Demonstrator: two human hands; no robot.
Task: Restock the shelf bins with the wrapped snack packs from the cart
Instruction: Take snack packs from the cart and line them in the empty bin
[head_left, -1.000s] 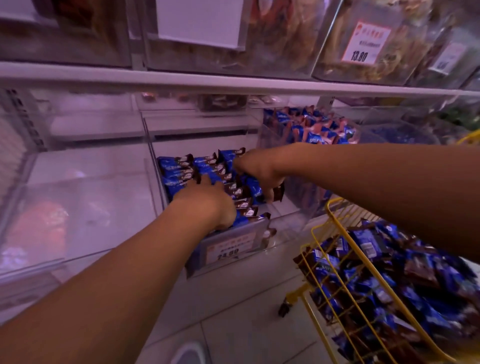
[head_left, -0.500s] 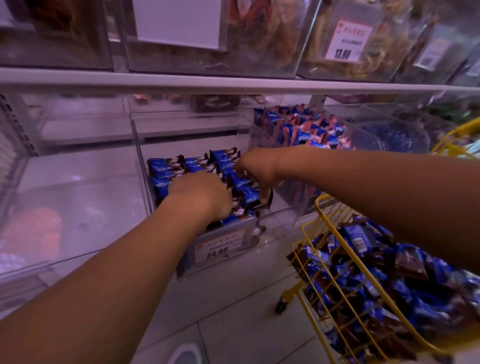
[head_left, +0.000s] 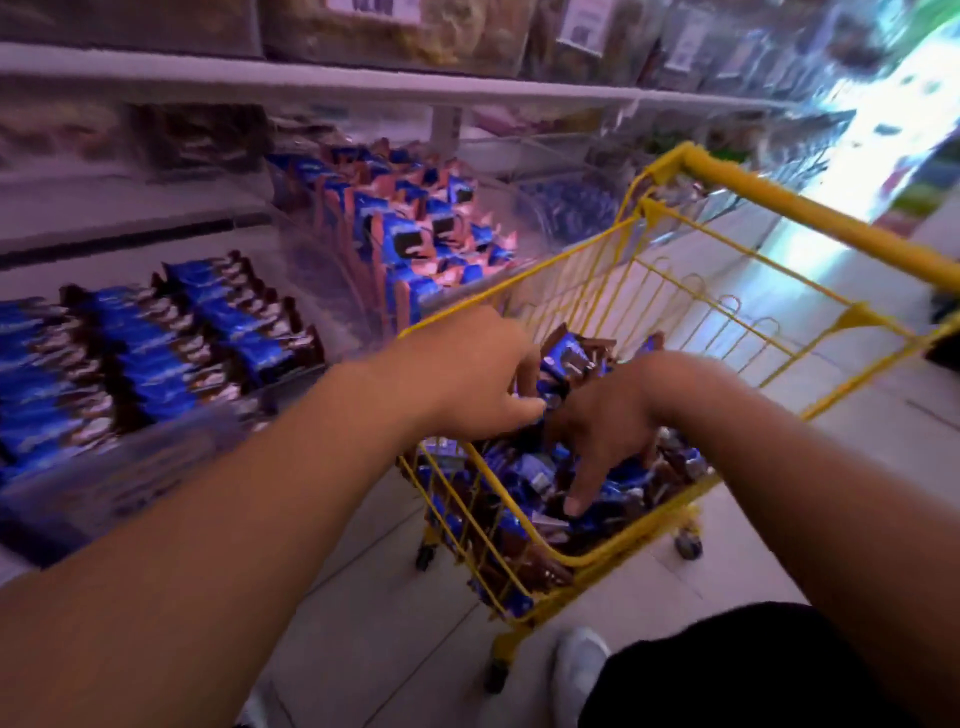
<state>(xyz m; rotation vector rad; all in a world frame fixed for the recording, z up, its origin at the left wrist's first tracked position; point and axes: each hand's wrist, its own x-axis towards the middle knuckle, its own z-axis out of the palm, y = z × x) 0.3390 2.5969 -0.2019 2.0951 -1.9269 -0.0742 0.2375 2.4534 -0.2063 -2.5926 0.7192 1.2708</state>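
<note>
Both hands are down in the yellow wire cart (head_left: 691, 332), reaching into the loose heap of blue and brown snack packs (head_left: 524, 470) that fills its bottom. The left hand (head_left: 467, 374) hangs over the cart's near-left rim with fingers bent toward the pile; motion blur hides the fingertips, so I cannot tell whether its grip has closed on a pack. The right hand (head_left: 608, 421) is over the middle of the heap, its grip spread, one finger stretched down onto a wrapper and nothing held.

The bin being filled (head_left: 156, 457) sits on the lower shelf to the left, with rows of the same packs (head_left: 171, 338) lined up neatly toward its left and back. Next to it, toward the cart, another clear bin (head_left: 395, 228) holds blue packs standing on end.

The step in hand looks like gathering the next batch. To do it well, I would scoop several packs at once, with both palms closing from opposite sides, rather than picking single ones. Turning the packs the same way while they are in the cart would let them drop into the bin as a row. The wrappers look slick, so a firm, flat squeeze should hold better than a fingertip pinch. Lifting clear of the wire rim avoids snagging a wrapper end.
</note>
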